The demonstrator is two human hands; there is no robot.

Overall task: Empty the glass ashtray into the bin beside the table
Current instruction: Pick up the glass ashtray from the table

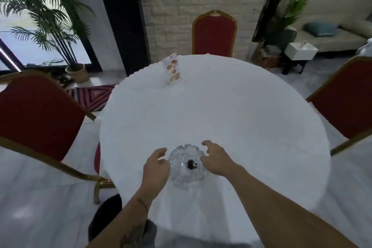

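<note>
A knobbly clear glass ashtray [186,164] rests on the near part of the round table with a white cloth [231,110]. A small dark clump of ash lies in its bowl. My left hand [156,165] is at the ashtray's left rim and my right hand [214,159] at its right rim, both with fingers curled and apart, flanking it. Whether the fingers touch the glass is unclear. A dark round object [105,215] by the table's near left edge, partly hidden by my left forearm, may be the bin.
A standing menu card [172,69] is at the table's far left. Red chairs with gold frames stand at the left [38,119], far side [214,34] and right [344,104]. A potted palm [77,71] stands far left, a sofa far right.
</note>
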